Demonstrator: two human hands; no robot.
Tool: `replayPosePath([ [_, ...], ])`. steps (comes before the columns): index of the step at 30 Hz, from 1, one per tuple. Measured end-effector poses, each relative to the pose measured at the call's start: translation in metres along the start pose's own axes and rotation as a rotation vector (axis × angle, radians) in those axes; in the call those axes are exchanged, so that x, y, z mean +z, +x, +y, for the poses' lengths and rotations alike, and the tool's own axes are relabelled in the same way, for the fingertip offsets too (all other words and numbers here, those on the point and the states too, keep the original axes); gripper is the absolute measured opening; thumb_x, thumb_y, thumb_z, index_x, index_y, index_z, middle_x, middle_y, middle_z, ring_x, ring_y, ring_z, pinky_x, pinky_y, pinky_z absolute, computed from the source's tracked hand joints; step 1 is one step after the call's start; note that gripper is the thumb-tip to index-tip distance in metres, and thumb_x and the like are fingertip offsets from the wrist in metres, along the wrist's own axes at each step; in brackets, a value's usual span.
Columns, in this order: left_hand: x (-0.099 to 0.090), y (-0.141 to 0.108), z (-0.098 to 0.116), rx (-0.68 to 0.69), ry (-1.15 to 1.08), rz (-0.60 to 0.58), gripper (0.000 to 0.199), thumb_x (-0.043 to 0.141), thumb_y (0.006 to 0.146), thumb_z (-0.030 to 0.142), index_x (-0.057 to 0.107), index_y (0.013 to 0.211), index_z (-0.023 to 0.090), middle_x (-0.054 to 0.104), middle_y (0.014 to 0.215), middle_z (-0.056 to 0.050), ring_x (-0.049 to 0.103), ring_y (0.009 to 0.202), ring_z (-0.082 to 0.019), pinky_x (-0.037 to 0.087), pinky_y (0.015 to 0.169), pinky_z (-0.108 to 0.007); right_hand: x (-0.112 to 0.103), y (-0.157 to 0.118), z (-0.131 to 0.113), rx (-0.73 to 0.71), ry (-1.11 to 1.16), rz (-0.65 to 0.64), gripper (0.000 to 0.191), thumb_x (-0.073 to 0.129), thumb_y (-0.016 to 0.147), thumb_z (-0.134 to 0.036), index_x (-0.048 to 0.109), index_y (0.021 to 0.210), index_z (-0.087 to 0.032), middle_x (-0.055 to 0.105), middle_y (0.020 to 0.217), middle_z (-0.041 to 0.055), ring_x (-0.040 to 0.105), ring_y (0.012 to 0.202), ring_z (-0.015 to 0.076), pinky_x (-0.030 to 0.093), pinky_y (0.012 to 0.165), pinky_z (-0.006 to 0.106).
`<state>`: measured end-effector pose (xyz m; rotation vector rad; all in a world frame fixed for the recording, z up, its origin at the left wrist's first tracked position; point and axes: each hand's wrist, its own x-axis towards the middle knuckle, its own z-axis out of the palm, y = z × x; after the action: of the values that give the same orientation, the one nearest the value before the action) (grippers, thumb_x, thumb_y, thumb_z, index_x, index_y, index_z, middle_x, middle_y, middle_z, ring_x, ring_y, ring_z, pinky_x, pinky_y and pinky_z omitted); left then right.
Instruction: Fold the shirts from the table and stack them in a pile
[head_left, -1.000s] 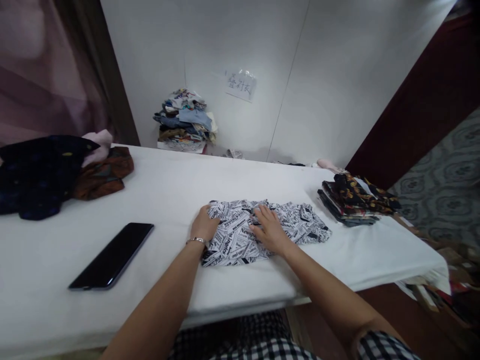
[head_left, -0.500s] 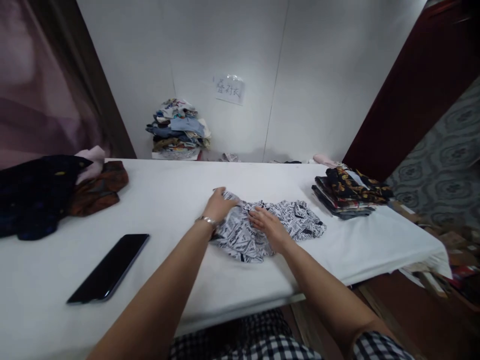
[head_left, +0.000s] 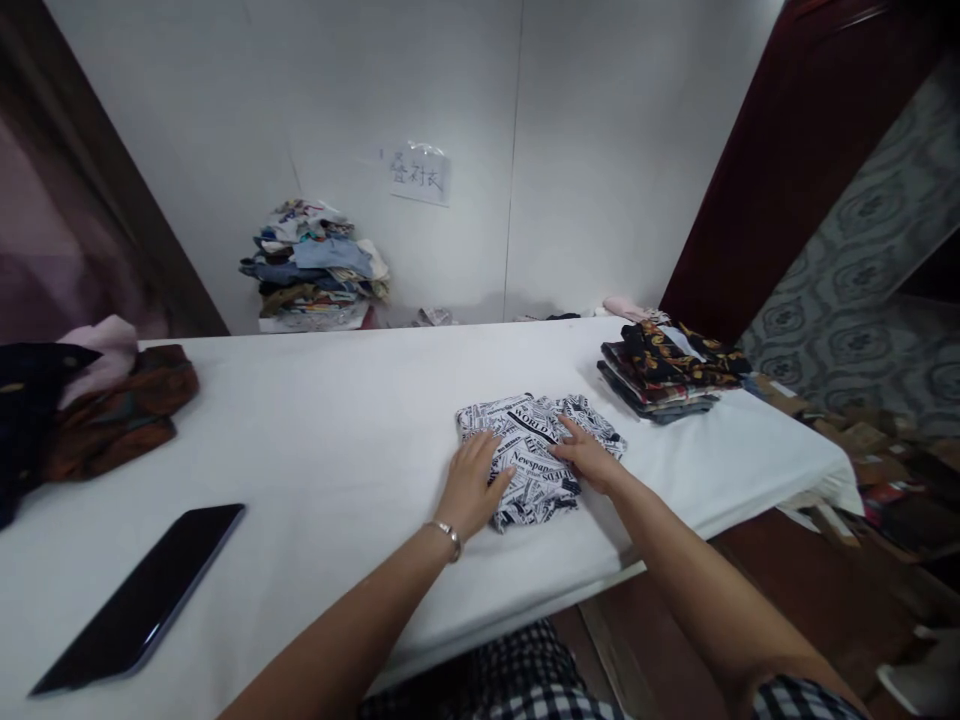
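Note:
A black-and-white newspaper-print shirt (head_left: 532, 465) lies partly folded on the white-covered table (head_left: 337, 430). Its left part is doubled over into a compact shape, while a looser part sticks out to the right. My left hand (head_left: 472, 487), with a metal bracelet at the wrist, rests open along the shirt's left edge, fingers spread on the fabric. On the right side, my right hand (head_left: 589, 453) touches the cloth with its fingers apart, open, and the thumb points left.
Folded garments (head_left: 667, 370) are stacked at the table's right end. Dark and rust-brown clothes (head_left: 124, 410) lie at the left, with a black phone (head_left: 142, 595) nearer me. Behind the table stands a heap of clothes (head_left: 315, 260); a handwritten sign (head_left: 420, 175) hangs on the wall.
The shirt's left part has been folded over to the right, making it more compact. My left hand has let go of the edge and now lies flat on it. The view has shifted right.

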<state>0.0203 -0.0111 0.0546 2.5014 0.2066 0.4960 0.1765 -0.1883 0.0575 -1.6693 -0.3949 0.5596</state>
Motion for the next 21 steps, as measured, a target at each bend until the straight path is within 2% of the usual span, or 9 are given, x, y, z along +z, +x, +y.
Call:
replayPosePath([
  [4,0.001,-0.023,0.008,0.265,0.180,-0.134,0.052,0.055,0.091,0.044,0.050,0.139,0.024,0.039,0.155,-0.010,0.026,0.147,-0.029,0.019,0.120,-0.056,0.002,0.011,-0.003,0.013,-0.054,0.110,0.079,0.066,0.072,-0.021,0.042,0.147,-0.021,0.067,0.118,0.0113,0.065,0.108,0.0250,0.051,0.095,0.042],
  [6,0.001,-0.026,0.011,0.330,0.239,-0.159,0.056,0.061,0.087,0.038,0.049,0.140,0.025,0.039,0.155,-0.010,0.027,0.146,-0.030,0.019,0.120,-0.057,0.001,0.015,-0.004,0.017,-0.045,0.156,0.075,0.065,0.071,-0.021,0.047,0.144,-0.020,0.068,0.114,0.0110,0.066,0.103,0.0245,0.051,0.092,0.041],
  [9,0.003,-0.021,0.011,0.300,0.299,-0.129,0.049,0.062,0.081,0.019,0.057,0.130,0.022,0.047,0.149,-0.011,0.036,0.141,-0.030,0.029,0.116,-0.055,0.000,0.015,-0.002,0.063,-0.014,0.155,0.074,0.066,0.070,-0.020,0.049,0.142,-0.016,0.069,0.102,0.0087,0.068,0.090,0.0231,0.053,0.085,0.039],
  [12,0.007,-0.013,0.011,0.280,0.345,-0.075,0.039,0.051,0.079,0.003,0.066,0.111,0.020,0.057,0.138,-0.010,0.044,0.134,-0.027,0.038,0.110,-0.050,-0.004,0.011,0.003,0.052,0.026,0.121,0.082,0.071,0.069,-0.026,0.043,0.146,-0.016,0.068,0.094,0.0059,0.066,0.084,0.0214,0.053,0.080,0.036],
  [14,0.010,-0.009,0.012,0.287,0.388,-0.069,0.038,0.043,0.080,-0.002,0.068,0.100,0.020,0.062,0.130,-0.010,0.048,0.130,-0.027,0.041,0.107,-0.050,-0.007,0.010,0.007,0.032,0.002,0.088,0.085,0.073,0.066,-0.025,0.044,0.145,-0.016,0.067,0.087,0.0031,0.064,0.077,0.0185,0.052,0.075,0.033],
  [18,0.012,-0.009,0.014,0.320,0.390,-0.160,0.038,0.041,0.081,-0.002,0.068,0.095,0.021,0.067,0.120,-0.009,0.054,0.123,-0.027,0.040,0.107,-0.054,-0.012,0.013,0.010,-0.024,-0.058,0.110,0.077,0.065,0.064,-0.019,0.049,0.139,-0.013,0.056,0.066,-0.0070,0.049,0.052,0.0101,0.042,0.053,0.023],
  [21,0.000,-0.010,0.014,0.396,0.233,-0.311,0.028,0.053,0.083,0.013,0.069,0.101,0.029,0.068,0.120,-0.004,0.057,0.119,-0.025,0.034,0.113,-0.053,-0.018,0.007,0.010,-0.063,-0.118,0.119,0.065,0.063,0.063,-0.019,0.057,0.128,-0.014,0.052,0.059,-0.0098,0.044,0.046,0.0080,0.035,0.045,0.020],
])
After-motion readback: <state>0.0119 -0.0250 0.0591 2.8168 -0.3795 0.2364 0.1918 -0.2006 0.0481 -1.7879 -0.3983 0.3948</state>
